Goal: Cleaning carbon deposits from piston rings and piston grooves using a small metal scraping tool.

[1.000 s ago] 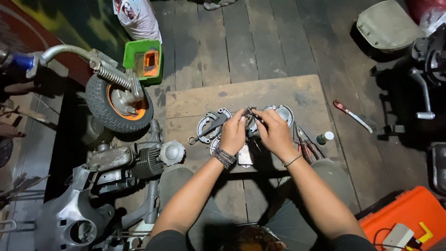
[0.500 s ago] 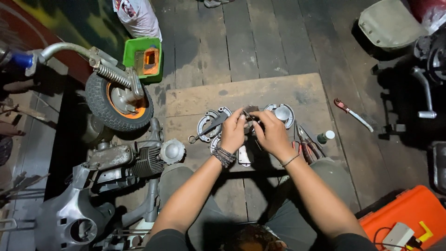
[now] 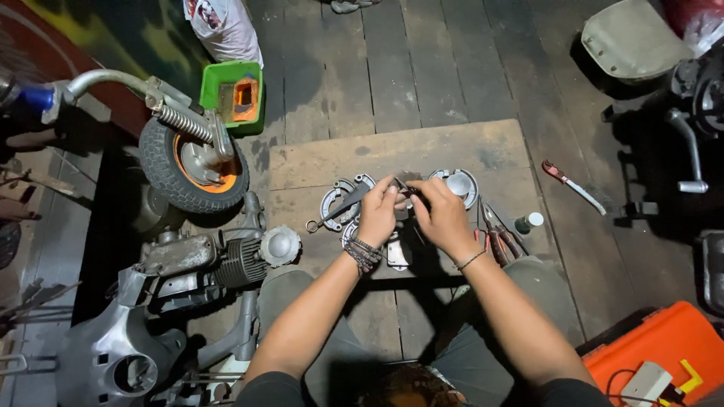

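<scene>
At far left we saw a green box (image 3: 232, 94) with an orange packet inside, beside a small wheel (image 3: 192, 167). On the wooden board (image 3: 467, 147), our left hand (image 3: 378, 215) and right hand (image 3: 441, 217) pinched one small metal part (image 3: 403, 188) between their fingertips (its shape too small to tell). A white-capped bottle (image 3: 529, 222) stood right; an orange case (image 3: 664, 350) lay farthest right.

Light falls from above onto the wooden board (image 3: 392, 154) in front of me, and the room around it sinks into deep shadow, darkest along the right edge. My forearms throw a dark shadow across the board's near edge. The centre is sharp; the wide lens bends floor planks (image 3: 422, 60) near the corners.
</scene>
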